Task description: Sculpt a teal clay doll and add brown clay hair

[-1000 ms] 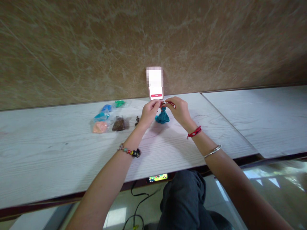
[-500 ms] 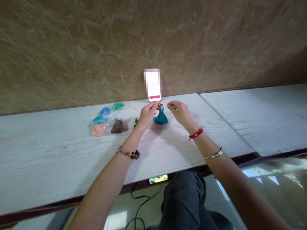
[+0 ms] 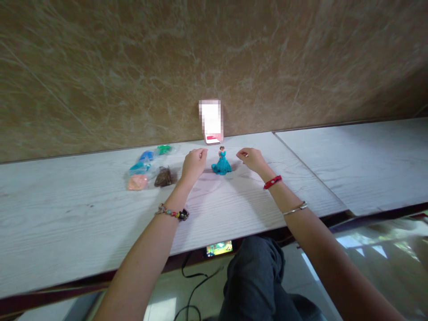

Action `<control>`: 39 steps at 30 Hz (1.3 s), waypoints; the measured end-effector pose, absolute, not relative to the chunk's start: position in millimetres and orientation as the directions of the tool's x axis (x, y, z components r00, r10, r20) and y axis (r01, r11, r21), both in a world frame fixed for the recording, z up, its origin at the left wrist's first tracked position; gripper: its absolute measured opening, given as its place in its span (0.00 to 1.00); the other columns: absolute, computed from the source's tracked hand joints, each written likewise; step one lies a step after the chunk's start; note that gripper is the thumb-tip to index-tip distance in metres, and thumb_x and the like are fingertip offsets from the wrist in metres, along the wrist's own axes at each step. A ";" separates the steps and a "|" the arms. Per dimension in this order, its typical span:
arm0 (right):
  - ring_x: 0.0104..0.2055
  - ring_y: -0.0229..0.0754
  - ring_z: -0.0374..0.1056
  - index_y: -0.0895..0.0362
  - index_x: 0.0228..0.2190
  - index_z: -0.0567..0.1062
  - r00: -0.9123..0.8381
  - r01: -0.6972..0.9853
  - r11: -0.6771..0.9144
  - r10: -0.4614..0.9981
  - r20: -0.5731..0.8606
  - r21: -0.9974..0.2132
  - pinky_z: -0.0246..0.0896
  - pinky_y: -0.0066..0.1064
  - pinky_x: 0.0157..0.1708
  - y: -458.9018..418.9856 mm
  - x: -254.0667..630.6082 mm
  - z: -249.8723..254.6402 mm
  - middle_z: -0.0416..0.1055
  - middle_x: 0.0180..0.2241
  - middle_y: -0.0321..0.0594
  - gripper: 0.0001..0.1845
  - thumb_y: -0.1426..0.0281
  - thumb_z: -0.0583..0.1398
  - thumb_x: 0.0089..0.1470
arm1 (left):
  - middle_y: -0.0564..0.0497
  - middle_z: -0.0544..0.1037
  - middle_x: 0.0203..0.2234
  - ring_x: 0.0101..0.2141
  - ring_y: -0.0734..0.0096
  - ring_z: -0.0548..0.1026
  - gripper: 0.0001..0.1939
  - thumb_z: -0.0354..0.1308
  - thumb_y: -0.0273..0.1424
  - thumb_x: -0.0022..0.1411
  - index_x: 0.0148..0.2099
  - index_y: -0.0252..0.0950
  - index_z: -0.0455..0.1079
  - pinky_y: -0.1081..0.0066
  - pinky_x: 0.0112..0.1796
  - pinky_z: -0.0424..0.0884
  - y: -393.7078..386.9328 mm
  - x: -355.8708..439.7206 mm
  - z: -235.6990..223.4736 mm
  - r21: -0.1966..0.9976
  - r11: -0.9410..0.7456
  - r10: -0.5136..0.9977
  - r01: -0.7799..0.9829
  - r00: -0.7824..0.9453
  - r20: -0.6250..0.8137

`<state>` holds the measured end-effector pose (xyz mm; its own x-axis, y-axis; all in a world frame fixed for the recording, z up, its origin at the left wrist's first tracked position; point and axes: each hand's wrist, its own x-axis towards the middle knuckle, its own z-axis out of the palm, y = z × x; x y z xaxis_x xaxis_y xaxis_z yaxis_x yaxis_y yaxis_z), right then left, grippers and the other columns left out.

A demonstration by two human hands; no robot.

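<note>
A small clay figurine (image 3: 221, 162) in a flared teal dress, with brown hair, stands upright on the white table between my hands. To its left is my left hand (image 3: 195, 164), apart from it, the fingers curled and the thumb pressed against them. My right hand (image 3: 253, 159) hovers just right of the figurine, its fingertips pinched together without touching it. Whatever either pinch may hold is too small or hidden to name.
Left of my left hand lie bags of brown clay (image 3: 163, 177), peach clay (image 3: 137, 182), teal clay (image 3: 140, 166), blue clay (image 3: 146, 155) and green clay (image 3: 164, 150). A phone (image 3: 211, 122) leans on the marbled wall (image 3: 133, 67) behind the figurine.
My left hand has let go of the figurine's upper part and moved left, now covering the spot where a small dark piece showed. My right hand has shifted slightly away from the figurine.
</note>
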<state>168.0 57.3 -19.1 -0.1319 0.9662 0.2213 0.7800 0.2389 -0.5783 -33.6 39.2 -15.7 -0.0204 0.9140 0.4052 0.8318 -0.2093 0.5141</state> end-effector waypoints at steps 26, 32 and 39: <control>0.24 0.36 0.66 0.59 0.26 0.73 0.009 0.622 0.387 0.866 0.500 -0.681 0.58 0.27 0.28 56.6 167.8 -14.9 0.72 0.24 0.39 0.12 0.67 0.52 0.49 | 0.44 0.76 0.28 0.30 0.64 0.72 0.06 0.55 0.30 0.46 0.29 0.36 0.71 0.72 0.28 0.62 22.6 -53.5 3.1 0.219 -0.090 0.996 0.972 0.085 0.034; 0.23 0.36 0.64 0.59 0.26 0.73 0.020 0.595 0.450 0.820 0.572 -0.666 0.57 0.27 0.27 53.2 165.3 -13.1 0.70 0.22 0.39 0.13 0.65 0.52 0.50 | 0.47 0.76 0.27 0.30 0.68 0.72 0.04 0.54 0.25 0.46 0.26 0.36 0.70 0.73 0.31 0.64 25.7 -52.2 -3.3 0.306 -0.127 0.990 0.944 0.137 -0.013; 0.24 0.35 0.64 0.59 0.28 0.73 -0.059 0.478 0.614 0.736 0.675 -0.628 0.58 0.27 0.26 37.7 160.0 -5.3 0.71 0.25 0.40 0.14 0.63 0.53 0.51 | 0.49 0.75 0.23 0.26 0.71 0.70 0.05 0.51 0.25 0.45 0.24 0.37 0.68 0.73 0.28 0.63 26.1 -53.2 1.0 0.538 -0.138 0.990 0.831 0.136 0.043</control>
<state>160.0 37.7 -5.3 -0.0585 0.7357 0.6747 0.4784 0.6139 -0.6279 -53.2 26.1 1.0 0.1361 0.9898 0.0432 0.8314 -0.1378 0.5383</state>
